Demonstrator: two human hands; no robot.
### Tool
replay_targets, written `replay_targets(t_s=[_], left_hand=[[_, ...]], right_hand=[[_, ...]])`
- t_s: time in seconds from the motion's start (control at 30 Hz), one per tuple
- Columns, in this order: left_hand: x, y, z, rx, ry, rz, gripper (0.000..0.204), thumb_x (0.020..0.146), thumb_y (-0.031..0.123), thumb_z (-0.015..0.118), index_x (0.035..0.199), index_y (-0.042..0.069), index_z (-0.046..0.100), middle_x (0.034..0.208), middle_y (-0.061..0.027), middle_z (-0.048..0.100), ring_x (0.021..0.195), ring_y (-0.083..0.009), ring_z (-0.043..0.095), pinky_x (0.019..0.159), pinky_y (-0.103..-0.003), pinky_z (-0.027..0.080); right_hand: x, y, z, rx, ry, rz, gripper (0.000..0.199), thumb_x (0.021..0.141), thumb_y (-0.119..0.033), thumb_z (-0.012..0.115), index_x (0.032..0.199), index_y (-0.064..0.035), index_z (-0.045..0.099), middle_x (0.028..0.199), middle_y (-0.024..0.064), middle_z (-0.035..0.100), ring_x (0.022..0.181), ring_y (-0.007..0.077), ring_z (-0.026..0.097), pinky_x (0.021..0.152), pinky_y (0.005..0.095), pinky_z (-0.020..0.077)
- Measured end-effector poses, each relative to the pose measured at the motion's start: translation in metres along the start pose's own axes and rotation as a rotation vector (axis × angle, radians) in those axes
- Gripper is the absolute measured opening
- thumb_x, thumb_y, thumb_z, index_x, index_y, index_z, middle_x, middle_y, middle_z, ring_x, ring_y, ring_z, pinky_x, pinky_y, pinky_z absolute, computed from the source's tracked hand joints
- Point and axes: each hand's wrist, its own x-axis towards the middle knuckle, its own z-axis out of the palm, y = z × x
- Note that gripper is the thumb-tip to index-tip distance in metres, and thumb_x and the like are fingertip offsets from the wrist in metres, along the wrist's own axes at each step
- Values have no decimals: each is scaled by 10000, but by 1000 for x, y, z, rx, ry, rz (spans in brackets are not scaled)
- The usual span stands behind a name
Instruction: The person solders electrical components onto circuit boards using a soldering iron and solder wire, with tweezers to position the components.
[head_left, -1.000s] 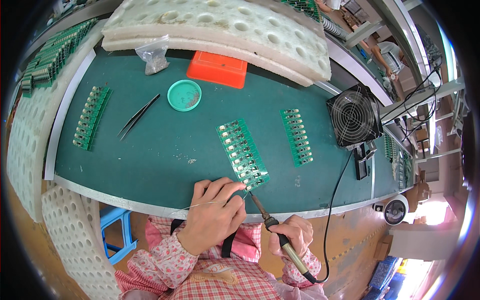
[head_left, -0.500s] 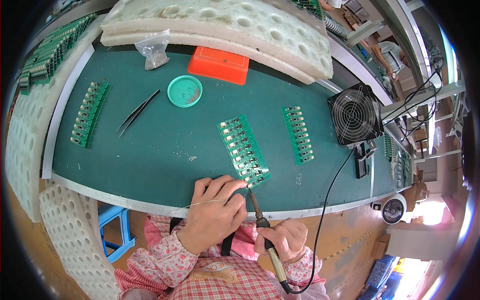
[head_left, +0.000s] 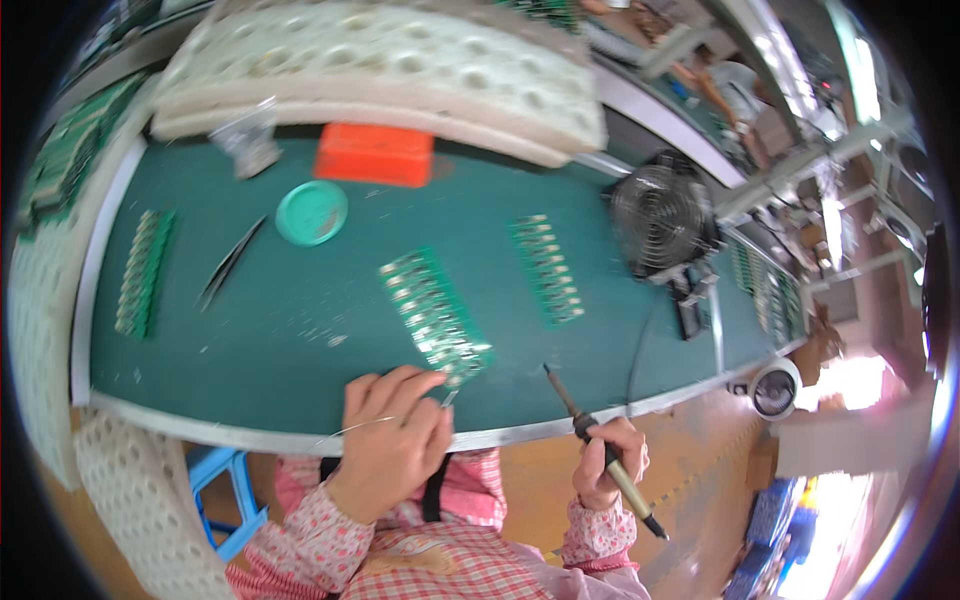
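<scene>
My left hand (head_left: 395, 430) is closed, pinching a thin solder wire (head_left: 348, 430) that trails out to the left. Its fingertips lie at the near end of a green circuit board panel (head_left: 435, 312) with rows of small metal parts. To the right, my right hand (head_left: 610, 462) grips a soldering iron (head_left: 631, 492) by its handle. The iron's tip points up and left, apart from the panel and above the table's front part. Motion blurs the picture, so the wire's exact end is hard to make out.
Two more panels lie left (head_left: 145, 272) and right (head_left: 546, 270). Tweezers (head_left: 233, 262), a turquoise dish (head_left: 312, 213), a bag (head_left: 247, 145) and a red box (head_left: 374, 154) are on the green table. A black fan (head_left: 660, 215) stands right; white foam (head_left: 380, 75) spans the back. Someone works beyond.
My right hand has drawn the soldering iron away from the panel, to the right. My left hand stays at the panel's near end with the wire. The whole view has shifted and blurred.
</scene>
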Motion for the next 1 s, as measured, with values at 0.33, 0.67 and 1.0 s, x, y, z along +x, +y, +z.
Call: replay_targets(t_s=[0.33, 0.67, 1.0], left_hand=[[3, -5, -5, 52, -46, -12, 266, 712, -4, 745, 684, 67, 490, 1125, -80, 660, 1070, -295, 623, 885, -438, 405], [2, -7, -15, -81, -70, -59, 248, 798, 48, 703, 656, 60, 500, 1061, -83, 715, 1069, -297, 659, 942, -460, 437], [-2, -4, -13, 3, -134, -5, 182, 772, 71, 710, 675, 61, 556, 1050, -49, 702, 1042, -263, 655, 915, -455, 430]], right_hand=[[85, 158, -41, -302, 403, 263, 183, 1006, -130, 573, 1124, -22, 664, 1012, 115, 697, 855, 195, 656, 772, 318, 514], [42, 116, -22, -15, 433, 392, 148, 994, -83, 594, 1104, -5, 656, 935, 93, 683, 715, 94, 577, 664, 251, 485], [-20, -3, 46, 708, 146, 297, 137, 768, 57, 552, 900, 22, 573, 589, 101, 585, 486, 165, 549, 479, 302, 466]])
